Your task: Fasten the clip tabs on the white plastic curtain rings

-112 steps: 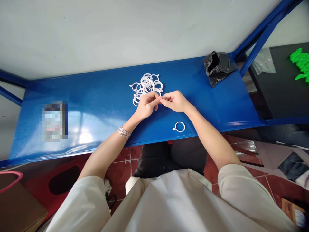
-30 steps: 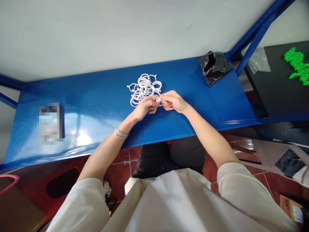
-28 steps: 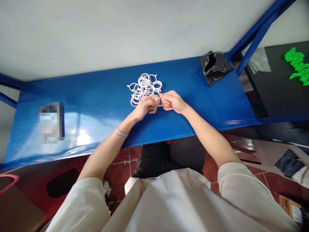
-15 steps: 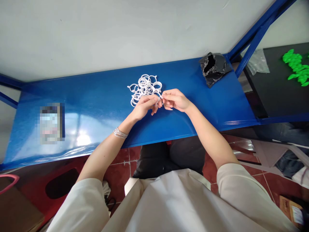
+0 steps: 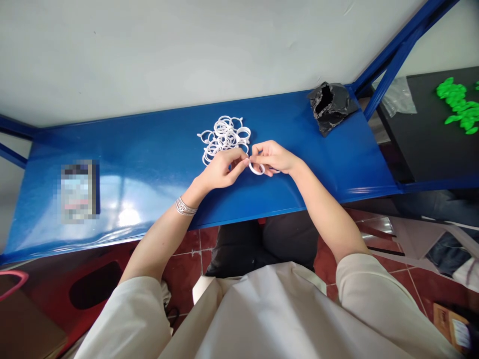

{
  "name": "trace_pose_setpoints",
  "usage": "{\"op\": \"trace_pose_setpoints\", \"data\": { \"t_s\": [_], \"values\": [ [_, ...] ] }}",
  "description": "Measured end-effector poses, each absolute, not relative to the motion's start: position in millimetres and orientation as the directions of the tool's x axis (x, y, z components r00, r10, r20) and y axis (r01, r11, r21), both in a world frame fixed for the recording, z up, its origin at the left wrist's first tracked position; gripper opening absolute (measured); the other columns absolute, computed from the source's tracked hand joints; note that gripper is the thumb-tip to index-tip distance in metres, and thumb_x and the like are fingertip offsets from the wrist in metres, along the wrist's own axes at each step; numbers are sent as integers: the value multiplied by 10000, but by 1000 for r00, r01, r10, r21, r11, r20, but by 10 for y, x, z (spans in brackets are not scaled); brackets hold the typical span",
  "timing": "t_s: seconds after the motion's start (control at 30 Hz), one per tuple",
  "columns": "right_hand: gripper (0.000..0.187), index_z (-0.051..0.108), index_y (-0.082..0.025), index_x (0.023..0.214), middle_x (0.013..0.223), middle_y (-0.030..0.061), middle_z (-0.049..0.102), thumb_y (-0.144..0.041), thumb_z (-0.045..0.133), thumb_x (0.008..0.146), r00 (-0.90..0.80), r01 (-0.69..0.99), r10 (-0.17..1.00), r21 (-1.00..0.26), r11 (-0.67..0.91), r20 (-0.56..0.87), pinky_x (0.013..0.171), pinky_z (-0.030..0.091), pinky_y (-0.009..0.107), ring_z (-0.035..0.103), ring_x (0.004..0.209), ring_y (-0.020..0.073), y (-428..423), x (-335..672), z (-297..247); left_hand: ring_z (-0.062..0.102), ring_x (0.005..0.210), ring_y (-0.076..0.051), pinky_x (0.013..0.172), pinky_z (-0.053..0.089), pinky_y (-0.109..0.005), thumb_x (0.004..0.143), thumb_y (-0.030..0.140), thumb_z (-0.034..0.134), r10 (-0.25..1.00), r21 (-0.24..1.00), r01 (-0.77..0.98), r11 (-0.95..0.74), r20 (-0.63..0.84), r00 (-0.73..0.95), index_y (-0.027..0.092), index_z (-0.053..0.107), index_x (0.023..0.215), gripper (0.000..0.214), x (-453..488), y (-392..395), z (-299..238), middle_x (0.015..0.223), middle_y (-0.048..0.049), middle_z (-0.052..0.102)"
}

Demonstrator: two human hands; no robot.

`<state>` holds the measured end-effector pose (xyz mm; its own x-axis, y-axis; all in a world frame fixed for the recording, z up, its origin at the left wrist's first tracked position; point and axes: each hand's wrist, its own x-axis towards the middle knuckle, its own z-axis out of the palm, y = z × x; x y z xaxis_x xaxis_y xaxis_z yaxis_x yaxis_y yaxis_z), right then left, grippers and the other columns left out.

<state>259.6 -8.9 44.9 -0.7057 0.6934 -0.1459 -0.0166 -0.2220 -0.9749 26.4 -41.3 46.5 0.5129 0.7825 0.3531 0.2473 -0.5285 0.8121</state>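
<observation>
Between my hands is a white plastic ring (image 5: 258,171), hanging below the fingertips. My left hand (image 5: 224,168) is closed, its thumb and forefinger pinching the ring's upper left end. From the other side my right hand (image 5: 275,157) is also closed on the ring, with the lower fingers curled behind it. Just beyond my left hand lies a loose pile of similar white rings (image 5: 224,133) on the blue table (image 5: 157,144). My left fingers cover the front edge of that pile.
A crumpled black plastic bag (image 5: 331,112) lies at the table's back right. At the left is a blurred, pixelated item (image 5: 79,192). Beyond the blue frame (image 5: 392,60), a dark surface (image 5: 430,139) holds bright green pieces (image 5: 457,104) and a clear bag (image 5: 398,97).
My left hand has turned, with its thumb now lower. The ring now shows hanging under the fingertips, where before it was mostly hidden. The pile looks the same.
</observation>
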Motion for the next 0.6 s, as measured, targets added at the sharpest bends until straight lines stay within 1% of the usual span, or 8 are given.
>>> {"op": "trace_pose_setpoints", "data": {
  "t_s": [0.1,0.17,0.23,0.27,0.33,0.4,0.5,0.6],
  "values": [
    [651,694,-146,884,741,59,790,-742,951,827,-675,-25,727,-980,-198,-129,313,353,181,650,436,108,-81,2607,480,603,634,-151,613,483,-308,1136,518,567,773,772,288,-566,375,512,202,710,869,438,263,-411,467,780,-61,721],
    [681,727,-137,981,856,82,815,-727,994,770,-671,-50,734,-980,-192,-109,344,442,196,731,543,148,-76,2599,474,606,631,-148,619,484,-309,1128,496,580,784,745,330,-579,396,478,202,715,864,417,251,-389,457,789,-62,731],
    [720,745,-134,1086,954,95,827,-633,1073,685,-653,-48,752,-986,-162,-91,375,513,225,769,621,180,-75,2585,449,597,622,-147,625,486,-312,1116,483,601,794,718,373,-588,422,438,204,716,862,394,237,-361,439,776,-57,724],
    [717,753,-132,1115,962,92,826,-574,1095,665,-631,-34,772,-990,-134,-82,388,533,236,763,625,180,-77,2577,434,593,618,-148,624,485,-313,1111,480,609,796,708,387,-590,433,422,206,718,866,383,231,-349,429,765,-53,717],
    [621,777,-126,1106,898,71,816,-491,1076,702,-569,12,819,-997,-75,-69,405,543,244,721,584,158,-86,2563,405,592,618,-151,621,485,-316,1104,475,616,799,702,397,-591,442,407,209,724,880,364,228,-335,413,757,-49,710],
    [514,801,-125,1066,781,37,784,-453,1031,745,-535,58,843,-998,-40,-65,414,536,245,676,537,142,-99,2555,391,602,625,-153,620,487,-318,1102,466,619,800,704,395,-590,442,407,209,728,884,353,236,-334,405,769,-52,719],
    [394,816,-136,998,664,-3,731,-417,970,769,-547,133,833,-991,-15,-85,409,505,236,633,487,130,-122,2554,414,615,634,-151,624,490,-315,1096,454,633,794,712,378,-591,433,426,206,729,869,350,261,-343,406,783,-55,734],
    [263,760,-163,816,551,-33,646,-395,885,815,-586,201,803,-979,17,-106,393,456,224,585,435,119,-150,2560,473,604,613,-142,612,483,-304,1089,441,637,791,742,338,-579,411,454,200,732,849,354,282,-350,406,767,-52,736]
  ]
}}
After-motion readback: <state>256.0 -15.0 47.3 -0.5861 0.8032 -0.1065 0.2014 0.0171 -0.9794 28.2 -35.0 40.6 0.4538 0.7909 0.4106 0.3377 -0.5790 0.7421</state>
